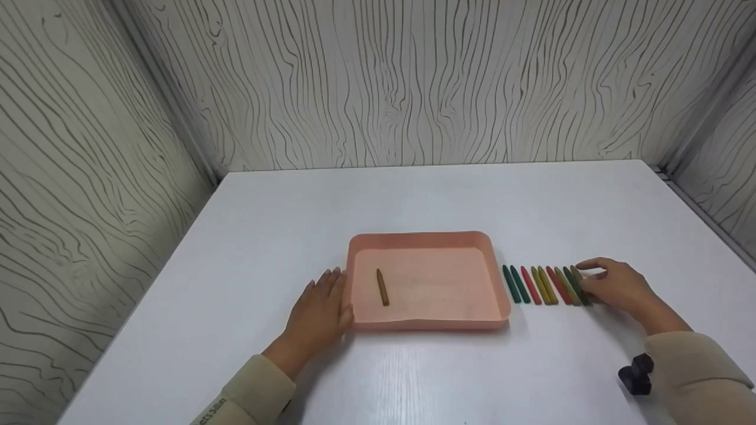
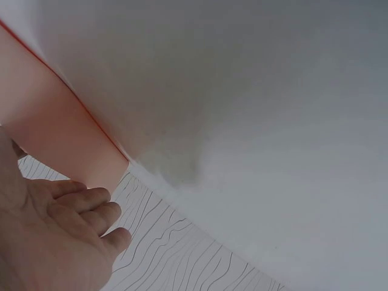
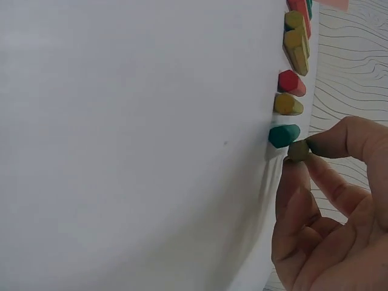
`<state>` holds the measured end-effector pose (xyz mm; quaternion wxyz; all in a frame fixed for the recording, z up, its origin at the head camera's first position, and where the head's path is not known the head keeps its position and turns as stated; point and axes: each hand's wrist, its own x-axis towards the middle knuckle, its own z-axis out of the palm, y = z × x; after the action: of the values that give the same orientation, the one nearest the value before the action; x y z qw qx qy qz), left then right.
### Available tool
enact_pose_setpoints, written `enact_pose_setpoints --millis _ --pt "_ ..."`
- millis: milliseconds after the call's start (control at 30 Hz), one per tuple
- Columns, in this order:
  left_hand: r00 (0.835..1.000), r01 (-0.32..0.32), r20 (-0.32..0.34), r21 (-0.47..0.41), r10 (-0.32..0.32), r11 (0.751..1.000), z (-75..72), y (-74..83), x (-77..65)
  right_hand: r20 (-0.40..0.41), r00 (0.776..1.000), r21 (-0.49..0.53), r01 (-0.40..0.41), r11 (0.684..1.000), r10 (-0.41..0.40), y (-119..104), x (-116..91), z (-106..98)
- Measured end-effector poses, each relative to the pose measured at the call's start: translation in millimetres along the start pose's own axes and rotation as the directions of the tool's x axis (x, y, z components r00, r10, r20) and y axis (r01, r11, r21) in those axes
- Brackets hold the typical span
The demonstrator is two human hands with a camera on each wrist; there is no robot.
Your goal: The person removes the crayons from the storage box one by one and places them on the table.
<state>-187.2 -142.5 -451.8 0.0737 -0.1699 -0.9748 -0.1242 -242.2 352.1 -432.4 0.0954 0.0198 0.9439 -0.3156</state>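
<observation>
A shallow pink tray (image 1: 422, 324) lies on the table with one brown crayon (image 1: 383, 288) in its left part. My left hand (image 1: 319, 310) rests against the tray's left side, fingers straight; the left wrist view shows its palm beside the pink wall. To the right of the tray, several crayons lie side by side in a row, among them green (image 1: 512, 284), red (image 1: 530, 285) and yellow (image 1: 547, 285) ones. At the row's right end my right hand (image 1: 617, 287) pinches an olive-brown crayon (image 3: 298, 150) between thumb and fingers, close beside a green crayon (image 3: 284, 136).
The white table (image 1: 295, 206) meets a wood-grain patterned panel (image 1: 384, 82) at the back, with similar panels on both sides. A small black device (image 1: 636, 376) sits by the right sleeve (image 1: 697, 366).
</observation>
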Motion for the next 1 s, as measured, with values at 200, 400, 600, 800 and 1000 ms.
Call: enact_pose_setpoints --millis 200,400,600,800,1000 --pt "0.999 0.023 0.024 -0.017 -0.023 1.0 -2.2 1.4 -1.1 0.009 1.0 -0.009 -0.002 1.0 0.002 3.1 0.3 0.0" --pt "1.0 0.012 0.013 -0.01 -0.012 1.0 -1.7 0.9 -0.5 0.011 1.0 -0.02 -0.011 1.0 0.011 4.4 -1.0 -0.8" --pt "1.0 0.01 0.01 -0.008 -0.01 1.0 -1.6 1.3 -0.4 0.009 1.0 -0.006 -0.022 1.0 0.022 0.1 -1.7 -6.4" --pt "1.0 0.014 0.015 0.006 -0.015 1.0 0.3 0.5 1.2 -0.037 0.999 -0.046 0.022 0.999 -0.024 -9.7 -2.7 -16.2" --pt "1.0 0.016 0.013 0.011 -0.016 1.0 0.1 0.6 1.1 -0.084 0.994 -0.09 0.057 0.994 -0.065 -22.2 -4.1 -27.7"
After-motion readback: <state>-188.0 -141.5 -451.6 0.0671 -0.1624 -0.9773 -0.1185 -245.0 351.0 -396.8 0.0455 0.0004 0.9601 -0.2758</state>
